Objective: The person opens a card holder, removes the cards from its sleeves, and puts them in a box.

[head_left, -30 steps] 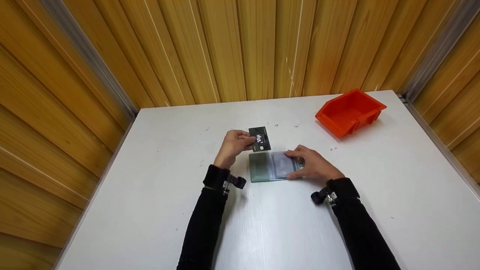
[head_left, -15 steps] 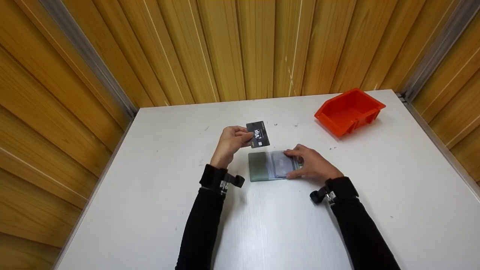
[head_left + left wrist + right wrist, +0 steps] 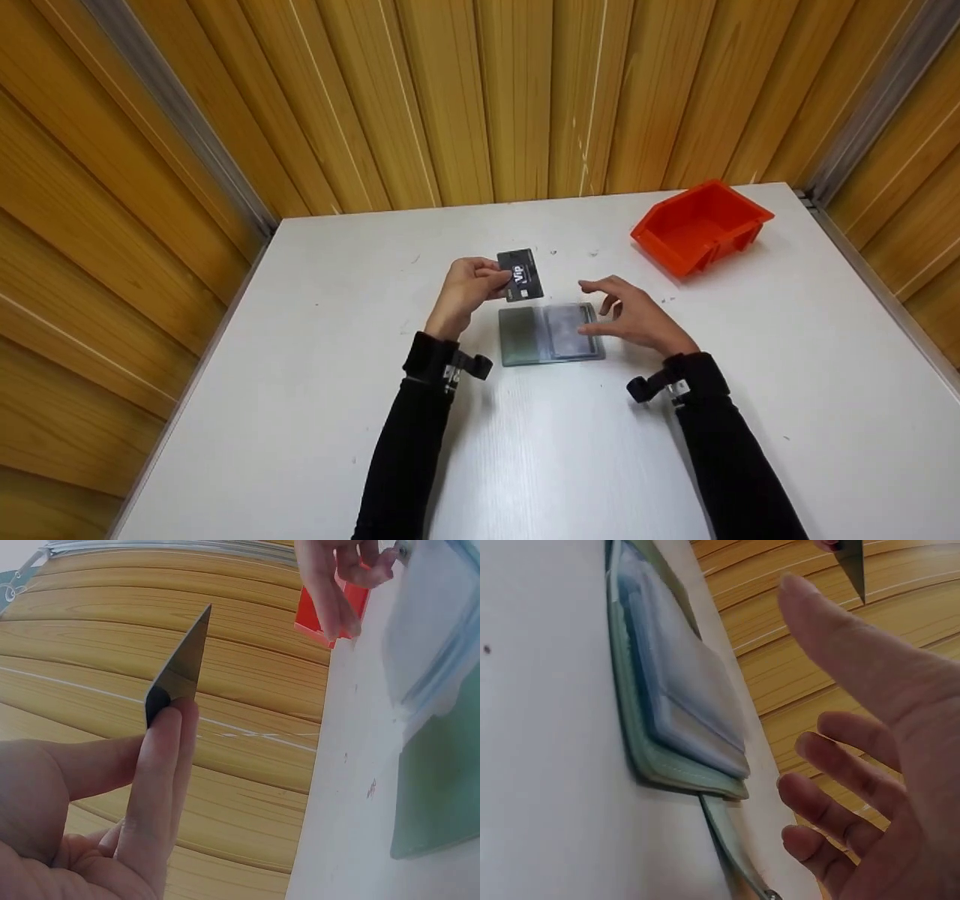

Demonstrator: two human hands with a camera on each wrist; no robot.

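left hand (image 3: 466, 291) pinches black card (image 3: 528, 271) — right hand (image 3: 636, 315) spread near green holder (image 3: 519, 335), clear sleeves (image 3: 566, 334) inside

The right grip (image 3: 922, 765) hovers near a green wallet (image 3: 667, 768) with clear sleeves (image 3: 690, 679).

An orange-red plastic storage bin (image 3: 671, 253) is placed near the far right corner of the white table (image 3: 300, 420), turned at an angle to the table's far edge. Some small dark marks (image 3: 592, 253) are seen on the tabletop between this bin and the middle. Behind the table there stands a back wall (image 3: 517, 105) of yellow-brown wood-look panels, with pale lines running across them. A left wall (image 3: 97, 225) and a right wall (image 3: 915, 165) have similar panels, and grey posts (image 3: 176, 112) are in both corners.
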